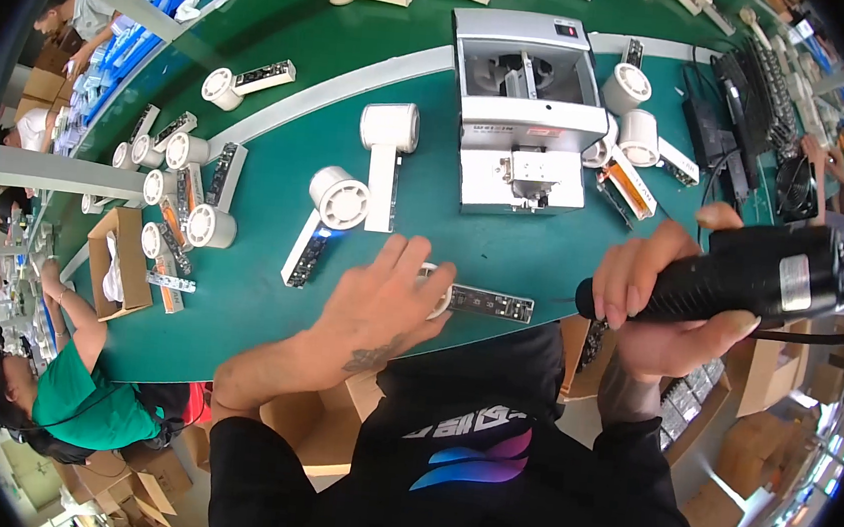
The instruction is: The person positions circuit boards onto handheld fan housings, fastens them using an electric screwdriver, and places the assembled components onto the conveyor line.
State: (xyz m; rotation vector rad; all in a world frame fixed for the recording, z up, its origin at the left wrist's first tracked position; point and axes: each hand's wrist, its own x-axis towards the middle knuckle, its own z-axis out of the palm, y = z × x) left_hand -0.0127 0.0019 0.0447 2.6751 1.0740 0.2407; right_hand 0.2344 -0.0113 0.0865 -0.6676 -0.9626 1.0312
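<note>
My left hand (384, 290) rests near the table's front edge, its fingers curled over the white round head of a small appliance. The appliance's open handle (492, 304) points right and shows a circuit board. My right hand (656, 289) is wrapped round a black electric screwdriver (752, 277) held almost level. Its thin bit points left, just right of the handle's end and apart from it. Two similar white units lie beyond my left hand: one round-headed unit (338, 199) with its board showing, and another (388, 130) with its handle toward me.
A silver screw feeder (530, 122) stands beyond my hands. More white units (640, 139) lie right of it, with several others at the left by a small cardboard box (121, 262). Black power adapters and cables (714, 139) lie far right. A person in green (89, 395) sits at left.
</note>
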